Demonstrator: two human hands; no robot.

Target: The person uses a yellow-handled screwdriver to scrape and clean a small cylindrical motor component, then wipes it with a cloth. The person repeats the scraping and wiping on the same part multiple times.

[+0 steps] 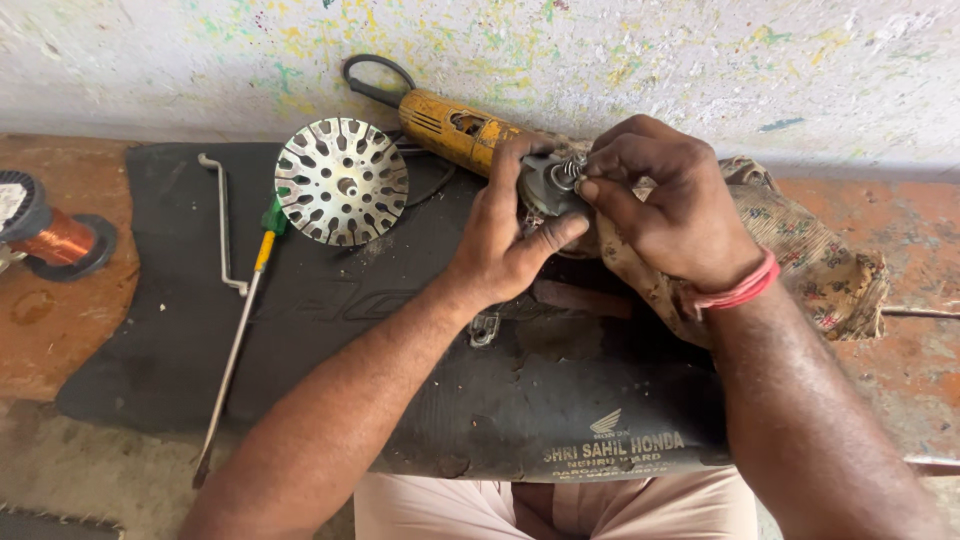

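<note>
My left hand (505, 235) grips the grey metal head (545, 188) of a yellow angle grinder (455, 125) that lies across the black rubber mat (330, 320). My right hand (660, 205) pinches a small shiny metal part (572, 170) at the top of that head with thumb and fingers. A red thread band sits on the right wrist. The grinder's body runs up and left toward the wall, with its black cord looped behind it.
A round slotted metal disc (342, 181) lies left of the grinder. A long screwdriver with a yellow-green handle (240, 330) and a bent metal rod (224, 222) lie on the mat. A copper wire spool (58, 240) sits far left. A patterned cloth (810, 260) is bunched under my right hand.
</note>
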